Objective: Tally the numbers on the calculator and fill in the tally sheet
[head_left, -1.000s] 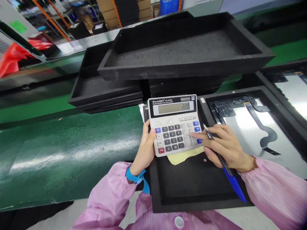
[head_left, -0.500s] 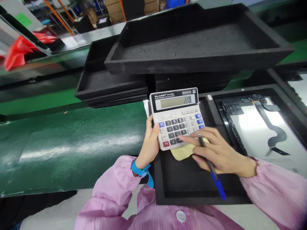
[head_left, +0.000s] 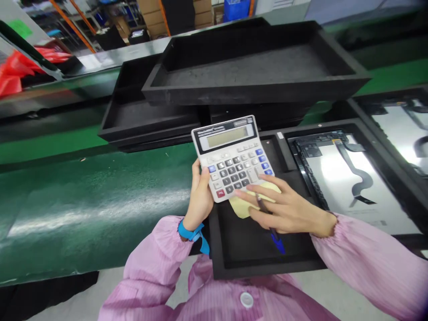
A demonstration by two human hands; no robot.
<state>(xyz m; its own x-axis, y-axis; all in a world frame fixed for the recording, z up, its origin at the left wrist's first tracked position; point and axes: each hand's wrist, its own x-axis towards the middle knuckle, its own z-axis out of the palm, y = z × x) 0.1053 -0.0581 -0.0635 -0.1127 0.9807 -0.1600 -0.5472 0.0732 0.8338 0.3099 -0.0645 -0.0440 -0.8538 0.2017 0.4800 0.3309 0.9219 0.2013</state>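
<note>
A white desk calculator [head_left: 230, 154] is tilted up toward me above a black tray [head_left: 267, 267]. My left hand [head_left: 200, 196] grips its lower left edge, the thumb lying on the front beside the keys. A blue strap [head_left: 191, 232] circles that wrist. My right hand [head_left: 281, 207] is closed round a dark pen [head_left: 264, 207] with a blue end, held between the fingers. Its fingertips hover at or touch the lower keys; contact is unclear. A yellow paper note [head_left: 242, 207] sticks out from under the calculator, partly hidden by the right hand. The display's digits cannot be read.
Stacked black trays [head_left: 254, 93] stand behind the calculator. To the right, a display panel [head_left: 364, 178] with a ribbon cable lies in a tray, and another panel [head_left: 404, 129] lies beyond. A green work surface [head_left: 100, 205] extends left. Red plastic [head_left: 23, 67] is at the far left.
The view has shifted, so the calculator appears further left. My right hand's fingers have spread a little and the pen has tipped in them. Digits visible earlier no longer show.
</note>
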